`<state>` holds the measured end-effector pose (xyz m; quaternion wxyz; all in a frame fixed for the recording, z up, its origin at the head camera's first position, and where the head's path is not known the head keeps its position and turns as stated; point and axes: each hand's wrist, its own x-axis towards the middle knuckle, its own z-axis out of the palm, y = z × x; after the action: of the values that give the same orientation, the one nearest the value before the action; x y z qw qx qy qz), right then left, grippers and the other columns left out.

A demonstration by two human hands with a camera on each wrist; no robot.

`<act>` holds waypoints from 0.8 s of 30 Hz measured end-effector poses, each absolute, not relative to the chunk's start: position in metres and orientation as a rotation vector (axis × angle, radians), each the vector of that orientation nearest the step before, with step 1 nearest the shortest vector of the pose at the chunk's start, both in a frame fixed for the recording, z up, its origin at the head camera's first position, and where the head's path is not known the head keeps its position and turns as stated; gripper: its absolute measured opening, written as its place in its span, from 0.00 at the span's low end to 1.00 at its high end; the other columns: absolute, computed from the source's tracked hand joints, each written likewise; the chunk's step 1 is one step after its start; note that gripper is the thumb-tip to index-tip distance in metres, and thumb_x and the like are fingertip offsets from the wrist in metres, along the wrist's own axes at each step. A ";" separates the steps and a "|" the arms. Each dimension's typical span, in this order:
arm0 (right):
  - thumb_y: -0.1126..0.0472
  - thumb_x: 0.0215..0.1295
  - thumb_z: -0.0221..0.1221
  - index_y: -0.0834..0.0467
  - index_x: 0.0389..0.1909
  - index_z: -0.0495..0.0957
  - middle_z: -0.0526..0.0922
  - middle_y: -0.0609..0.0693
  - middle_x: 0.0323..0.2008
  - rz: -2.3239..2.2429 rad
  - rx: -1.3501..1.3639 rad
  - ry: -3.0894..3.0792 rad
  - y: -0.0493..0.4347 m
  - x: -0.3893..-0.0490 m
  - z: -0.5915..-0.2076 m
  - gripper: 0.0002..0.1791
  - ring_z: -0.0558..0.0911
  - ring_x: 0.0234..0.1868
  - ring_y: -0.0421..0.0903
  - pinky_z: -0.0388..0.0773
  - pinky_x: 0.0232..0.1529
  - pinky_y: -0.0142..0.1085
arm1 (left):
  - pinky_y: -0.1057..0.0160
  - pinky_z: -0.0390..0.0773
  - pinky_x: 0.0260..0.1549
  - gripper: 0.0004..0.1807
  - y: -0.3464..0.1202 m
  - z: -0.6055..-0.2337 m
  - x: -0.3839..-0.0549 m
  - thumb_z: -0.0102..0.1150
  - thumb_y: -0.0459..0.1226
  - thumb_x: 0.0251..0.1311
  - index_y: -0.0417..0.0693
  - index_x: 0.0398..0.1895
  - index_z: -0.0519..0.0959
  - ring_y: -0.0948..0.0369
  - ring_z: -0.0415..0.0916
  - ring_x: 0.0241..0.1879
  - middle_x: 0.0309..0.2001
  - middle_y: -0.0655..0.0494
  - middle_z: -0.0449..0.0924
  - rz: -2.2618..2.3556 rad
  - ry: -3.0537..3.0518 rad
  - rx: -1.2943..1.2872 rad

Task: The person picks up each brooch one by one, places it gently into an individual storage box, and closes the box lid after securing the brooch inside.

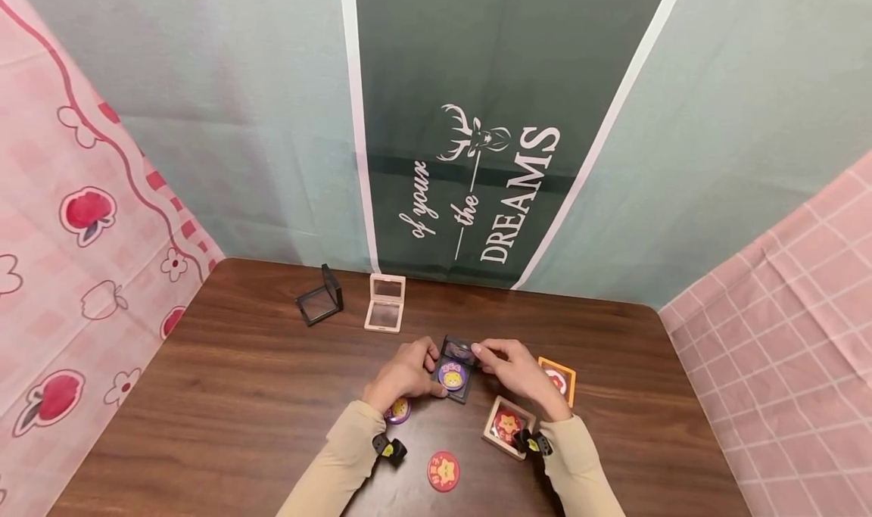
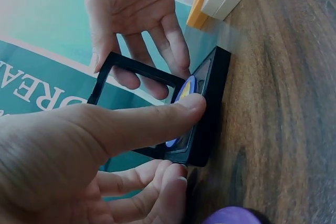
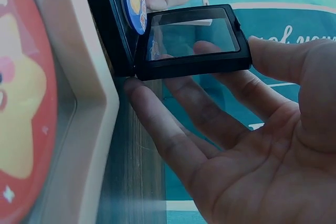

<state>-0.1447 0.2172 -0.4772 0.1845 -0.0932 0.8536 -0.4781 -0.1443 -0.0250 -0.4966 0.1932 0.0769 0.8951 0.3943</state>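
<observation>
A small black hinged display case (image 1: 461, 397) lies on the table between the two hands, its windowed lid (image 3: 194, 38) raised. Inside its base sits a round purple badge (image 1: 452, 376) with a yellow cartoon face. My left hand (image 1: 407, 369) grips the base from the left, thumb (image 2: 173, 116) over the badge's edge and fingers at the case's side. From the right, my right hand (image 1: 519, 367) holds the lid, thumb at its free edge and fingers behind. A second purple badge (image 1: 398, 410) lies under the left wrist, partly hidden.
An open black case (image 1: 319, 305) and an open cream case (image 1: 384, 316) stand at the back left. By the right forearm are a wooden-coloured case (image 1: 497, 435) with a red star badge and an orange-framed one (image 1: 568, 381). A loose red star badge (image 1: 443, 471) lies in front.
</observation>
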 end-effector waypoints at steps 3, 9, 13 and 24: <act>0.50 0.83 0.56 0.62 0.52 0.86 0.83 0.61 0.50 -1.359 -0.286 2.391 0.217 -0.144 -0.477 0.20 0.88 0.54 0.58 0.85 0.58 0.51 | 0.59 0.77 0.39 0.29 -0.025 -0.496 -0.144 0.88 0.39 0.44 0.48 0.44 0.77 0.61 0.76 0.37 0.38 0.57 0.81 1.128 2.512 0.216; 0.49 0.83 0.55 0.60 0.50 0.86 0.84 0.59 0.51 -1.332 -0.244 2.402 0.217 -0.144 -0.477 0.19 0.89 0.54 0.56 0.86 0.58 0.50 | 0.59 0.77 0.39 0.29 -0.025 -0.497 -0.144 0.88 0.39 0.45 0.47 0.45 0.77 0.61 0.77 0.37 0.38 0.57 0.81 1.125 2.513 0.223; 0.49 0.83 0.55 0.60 0.50 0.87 0.85 0.59 0.51 -1.320 -0.256 2.418 0.218 -0.144 -0.479 0.19 0.89 0.54 0.57 0.86 0.57 0.50 | 0.59 0.77 0.39 0.26 -0.024 -0.497 -0.144 0.85 0.44 0.50 0.48 0.45 0.77 0.62 0.76 0.35 0.36 0.58 0.80 1.105 2.528 0.206; 0.50 0.83 0.56 0.62 0.52 0.86 0.85 0.62 0.53 -1.355 -0.289 2.389 0.219 -0.145 -0.478 0.20 0.89 0.54 0.59 0.86 0.56 0.51 | 0.63 0.76 0.35 0.09 -0.023 -0.504 -0.147 0.78 0.38 0.58 0.49 0.36 0.84 0.65 0.75 0.33 0.32 0.58 0.82 1.247 2.597 0.257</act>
<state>-0.1454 0.2194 -0.4775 0.1888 -0.1029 0.8496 -0.4817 -0.1473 -0.0228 -0.5042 0.1244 0.0883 0.8908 0.4279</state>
